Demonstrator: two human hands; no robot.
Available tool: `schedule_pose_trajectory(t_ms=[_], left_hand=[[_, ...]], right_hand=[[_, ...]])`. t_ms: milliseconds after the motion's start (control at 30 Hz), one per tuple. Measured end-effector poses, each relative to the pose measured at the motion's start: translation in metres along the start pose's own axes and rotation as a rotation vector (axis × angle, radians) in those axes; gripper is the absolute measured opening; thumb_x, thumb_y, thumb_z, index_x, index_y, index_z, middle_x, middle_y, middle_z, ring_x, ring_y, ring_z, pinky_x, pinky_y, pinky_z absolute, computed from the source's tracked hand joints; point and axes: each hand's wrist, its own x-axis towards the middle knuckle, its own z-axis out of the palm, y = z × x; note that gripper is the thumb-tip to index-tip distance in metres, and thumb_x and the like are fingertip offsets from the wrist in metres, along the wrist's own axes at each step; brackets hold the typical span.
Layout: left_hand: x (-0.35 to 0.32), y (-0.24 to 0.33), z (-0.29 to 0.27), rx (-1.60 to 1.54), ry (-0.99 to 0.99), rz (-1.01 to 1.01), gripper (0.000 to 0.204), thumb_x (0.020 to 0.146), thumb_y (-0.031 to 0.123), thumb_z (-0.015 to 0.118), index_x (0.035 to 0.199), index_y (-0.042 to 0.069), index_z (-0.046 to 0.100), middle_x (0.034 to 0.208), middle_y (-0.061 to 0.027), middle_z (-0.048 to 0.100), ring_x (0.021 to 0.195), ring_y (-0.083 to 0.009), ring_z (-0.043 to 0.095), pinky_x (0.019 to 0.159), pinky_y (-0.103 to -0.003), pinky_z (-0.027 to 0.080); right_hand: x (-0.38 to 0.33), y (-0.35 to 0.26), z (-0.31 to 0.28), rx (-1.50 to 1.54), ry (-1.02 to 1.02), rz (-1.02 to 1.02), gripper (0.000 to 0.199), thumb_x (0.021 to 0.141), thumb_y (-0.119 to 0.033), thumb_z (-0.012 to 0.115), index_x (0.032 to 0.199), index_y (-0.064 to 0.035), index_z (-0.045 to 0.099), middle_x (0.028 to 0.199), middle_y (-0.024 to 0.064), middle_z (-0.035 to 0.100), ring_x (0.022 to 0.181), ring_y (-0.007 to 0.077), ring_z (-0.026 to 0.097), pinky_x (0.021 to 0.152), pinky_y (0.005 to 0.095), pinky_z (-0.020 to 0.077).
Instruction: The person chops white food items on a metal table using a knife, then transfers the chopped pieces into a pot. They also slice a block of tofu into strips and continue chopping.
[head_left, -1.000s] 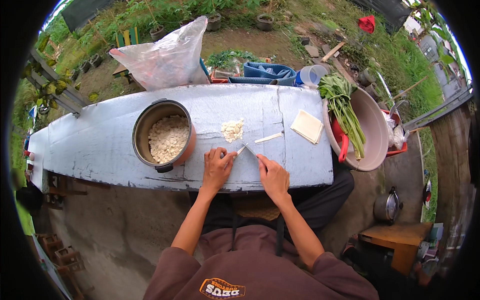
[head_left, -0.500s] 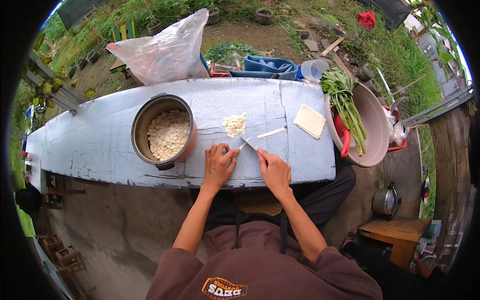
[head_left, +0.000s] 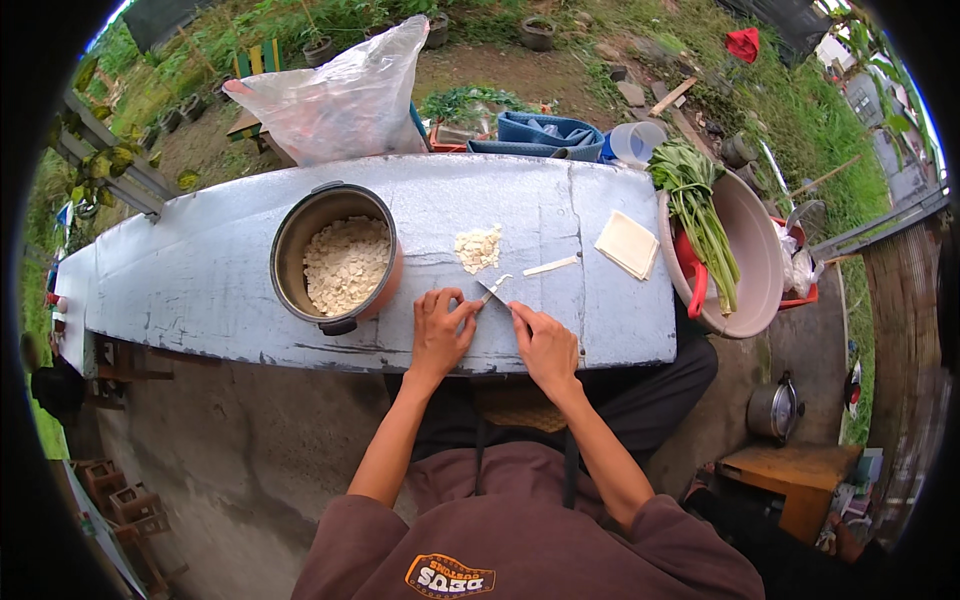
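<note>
My left hand [head_left: 442, 328] pinches a thin pale strip [head_left: 489, 296], which looks like dough or wrapper, flat on the table. In my right hand [head_left: 547, 345] is a small knife [head_left: 491, 288], its blade pointing up and left across the strip by my left fingertips. My right fingers hide its handle. Just beyond the blade lies a loose heap of small pale cut pieces [head_left: 478, 249]. Another pale strip [head_left: 551, 266] rests to the right of it. Farther right is a stack of square pale sheets [head_left: 627, 245]. A deep pot [head_left: 384, 293], left of my hands, holds many similar flat pieces.
The silvery-covered table [head_left: 190, 270] spans the view. At its right end a wide basin [head_left: 762, 270] holds leafy green stalks [head_left: 710, 240] and a red-handled utensil [head_left: 697, 290]. Along the far edge stand a filled plastic bag [head_left: 335, 105], a blue fabric bundle [head_left: 530, 135] and a clear container [head_left: 636, 143].
The view has shifted slightly, so the table's things sit a little farther right. My hands keep nearly the same pose, with the knife blade still at the strip.
</note>
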Motion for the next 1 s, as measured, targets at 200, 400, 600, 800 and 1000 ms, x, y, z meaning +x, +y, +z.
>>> schedule_pose_trajectory(t_ms=[200,400,600,800,1000], left_hand=[[-0.002,0.000,-0.002,-0.020,-0.016,-0.026,0.023,0.083,0.009,0.075,0.105,0.016,0.078,0.111,-0.0032,0.061,0.112,-0.0251,0.054,0.098,-0.042,0.040],[-0.005,0.002,-0.004,-0.008,-0.013,-0.024,0.017,0.084,0.012,0.075,0.101,0.013,0.075,0.111,-0.0035,0.060,0.114,-0.0248,0.054,0.102,-0.041,0.040],[-0.008,-0.001,-0.004,-0.033,-0.001,-0.046,0.017,0.083,0.012,0.076,0.100,0.014,0.076,0.113,-0.0055,0.060,0.113,-0.0274,0.054,0.098,-0.044,0.041],[-0.010,-0.001,-0.005,-0.020,0.019,-0.058,0.015,0.082,0.014,0.077,0.096,0.012,0.073,0.107,-0.0054,0.059,0.111,-0.0260,0.054,0.101,-0.042,0.041],[-0.011,-0.002,-0.003,-0.032,0.049,-0.078,0.014,0.081,0.015,0.078,0.092,0.011,0.070,0.107,-0.0070,0.061,0.110,-0.0280,0.055,0.096,-0.044,0.041]], right_hand=[[0.000,-0.011,0.000,-0.022,-0.043,-0.001,0.025,0.103,-0.031,0.061,0.122,-0.0238,0.075,0.080,0.0145,0.069,0.072,0.0386,0.070,0.065,0.0508,0.0547],[0.007,-0.014,0.012,0.015,0.003,-0.024,0.025,0.103,-0.030,0.061,0.122,-0.0236,0.075,0.081,0.0150,0.070,0.073,0.0387,0.070,0.065,0.0506,0.0547],[0.003,-0.019,0.018,0.026,-0.023,-0.015,0.026,0.103,-0.031,0.060,0.122,-0.0230,0.075,0.081,0.0161,0.071,0.074,0.0401,0.070,0.066,0.0520,0.0544],[0.002,-0.021,0.021,0.045,0.009,-0.049,0.026,0.103,-0.033,0.059,0.122,-0.0233,0.075,0.081,0.0161,0.071,0.074,0.0395,0.070,0.065,0.0524,0.0542],[0.009,-0.025,0.027,0.045,0.035,-0.074,0.026,0.103,-0.032,0.060,0.122,-0.0239,0.075,0.079,0.0157,0.070,0.072,0.0398,0.070,0.061,0.0515,0.0541]])
